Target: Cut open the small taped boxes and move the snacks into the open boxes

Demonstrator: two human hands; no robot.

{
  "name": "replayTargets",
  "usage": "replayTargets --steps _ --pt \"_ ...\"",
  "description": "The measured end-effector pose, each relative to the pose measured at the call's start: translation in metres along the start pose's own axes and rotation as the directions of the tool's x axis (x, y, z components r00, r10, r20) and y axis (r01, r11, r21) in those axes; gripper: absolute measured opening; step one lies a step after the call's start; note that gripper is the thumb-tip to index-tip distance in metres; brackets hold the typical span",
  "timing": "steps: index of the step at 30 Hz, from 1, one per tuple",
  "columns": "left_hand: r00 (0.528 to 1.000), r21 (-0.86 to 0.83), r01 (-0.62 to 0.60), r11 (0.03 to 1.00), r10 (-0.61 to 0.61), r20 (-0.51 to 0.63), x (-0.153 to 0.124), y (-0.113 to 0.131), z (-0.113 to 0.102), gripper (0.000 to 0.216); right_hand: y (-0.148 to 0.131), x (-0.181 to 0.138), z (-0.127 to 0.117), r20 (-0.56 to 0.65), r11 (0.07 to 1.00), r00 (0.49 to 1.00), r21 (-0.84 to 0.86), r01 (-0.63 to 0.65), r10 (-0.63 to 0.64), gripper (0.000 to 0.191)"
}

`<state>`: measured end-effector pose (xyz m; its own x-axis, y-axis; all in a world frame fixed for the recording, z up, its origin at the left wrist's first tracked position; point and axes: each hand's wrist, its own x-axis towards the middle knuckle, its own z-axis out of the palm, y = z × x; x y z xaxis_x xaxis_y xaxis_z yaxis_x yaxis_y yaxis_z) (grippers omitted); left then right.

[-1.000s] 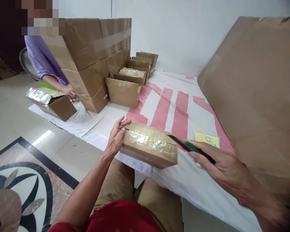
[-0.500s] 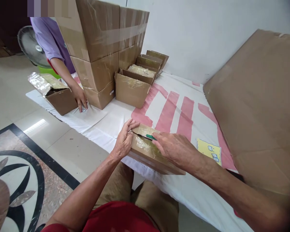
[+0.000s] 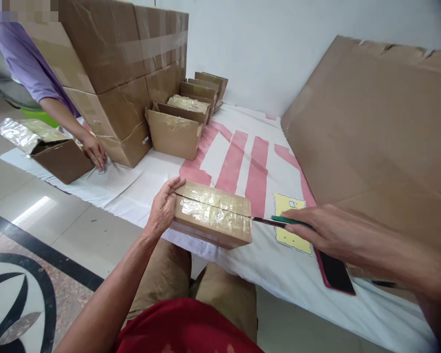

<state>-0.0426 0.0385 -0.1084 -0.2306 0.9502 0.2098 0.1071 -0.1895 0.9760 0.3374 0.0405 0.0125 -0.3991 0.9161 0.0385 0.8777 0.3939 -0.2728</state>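
In the head view a small cardboard box (image 3: 213, 210) lies at the table's near edge, with clear shiny tape over its top and a slit along the middle seam. My left hand (image 3: 164, 206) grips its left end, fingertips over the top edge. My right hand (image 3: 316, 228), slightly blurred, is closed around a green utility knife (image 3: 279, 220). The knife's blade points left, its tip at the right end of the slit. Beneath the knife a yellow cartoon card (image 3: 292, 240) lies on the cloth.
Stacked sealed cartons (image 3: 121, 103) and a row of open boxes (image 3: 174, 130) stand at the back left. A large cardboard sheet (image 3: 375, 127) leans at the right. Near my right forearm lies a red-edged phone (image 3: 336, 274). A co-worker's hand (image 3: 94, 151) touches the cloth beside another open box (image 3: 62, 159).
My right hand has drawn the knife rightward along the taped seam to the box's right end. My left hand stays on the left end. The camera view has turned right.
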Motion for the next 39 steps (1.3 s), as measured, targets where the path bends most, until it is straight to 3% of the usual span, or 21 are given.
replayTargets --steps 2,5,9,12,16,20,23,25,28,32,34,36,37,39 --pt "0.999 0.045 0.005 0.999 -0.003 -0.049 -0.002 0.005 0.002 0.045 0.015 -0.024 0.007 0.073 0.998 0.995 -0.019 -0.067 0.069 0.039" --pt "0.992 0.129 -0.014 0.992 0.03 -0.126 -0.011 0.014 0.002 0.043 0.021 -0.051 0.061 -0.06 0.971 0.971 -0.058 -0.234 0.23 0.045" --pt "0.989 0.202 -0.024 0.979 0.053 -0.136 -0.031 0.025 -0.003 0.039 0.013 -0.062 0.155 -0.094 0.946 0.964 -0.191 -0.262 0.248 0.046" --pt "0.984 0.233 -0.05 0.971 0.087 -0.153 -0.041 0.03 -0.006 0.034 0.015 -0.061 0.181 -0.168 0.943 0.967 -0.242 -0.23 0.192 0.043" --pt "0.971 0.281 -0.127 0.951 0.178 -0.162 -0.043 0.032 -0.005 0.033 0.011 -0.048 0.151 -0.385 0.996 0.922 -0.062 -0.067 0.038 0.042" --pt "0.973 0.182 -0.081 0.98 0.117 -0.201 -0.037 0.032 -0.004 0.051 -0.037 -0.024 0.113 -0.479 0.992 0.874 0.054 0.118 -0.078 0.04" --pt "0.996 0.066 -0.015 0.998 0.021 -0.084 -0.035 0.034 -0.011 0.036 -0.078 -0.01 0.099 -0.509 0.989 0.85 -0.019 0.145 -0.135 0.043" --pt "1.0 0.01 -0.018 1.0 0.018 -0.001 -0.037 0.035 -0.021 0.019 -0.094 -0.01 0.091 -0.519 0.983 0.839 -0.022 0.181 -0.166 0.038" --pt "0.985 -0.044 -0.1 0.994 0.105 0.135 -0.042 0.034 -0.046 0.007 -0.104 -0.021 0.077 -0.433 0.943 0.864 0.084 0.322 -0.257 0.034" --pt "0.893 -0.123 -0.145 0.982 0.184 0.41 -0.043 0.031 -0.076 0.031 -0.112 -0.034 0.065 -0.21 0.9 0.91 0.184 0.396 -0.358 0.036" --pt "0.895 -0.021 -0.174 0.984 0.167 0.413 -0.042 0.035 -0.077 0.037 -0.116 -0.032 0.066 -0.163 0.915 0.925 0.168 0.368 -0.342 0.036" --pt "0.909 0.2 -0.267 0.943 0.178 0.377 -0.041 0.042 -0.067 0.028 -0.12 -0.025 0.069 -0.141 0.928 0.936 0.146 0.342 -0.323 0.033" --pt "0.9 0.319 -0.338 0.886 0.206 0.383 -0.04 0.046 -0.059 0.022 -0.122 -0.019 0.07 -0.132 0.938 0.942 0.124 0.325 -0.309 0.029" --pt "0.833 0.466 -0.512 0.722 0.284 0.475 -0.038 0.055 -0.043 0.017 -0.126 -0.007 0.073 -0.092 0.96 0.958 0.039 0.277 -0.272 0.023"
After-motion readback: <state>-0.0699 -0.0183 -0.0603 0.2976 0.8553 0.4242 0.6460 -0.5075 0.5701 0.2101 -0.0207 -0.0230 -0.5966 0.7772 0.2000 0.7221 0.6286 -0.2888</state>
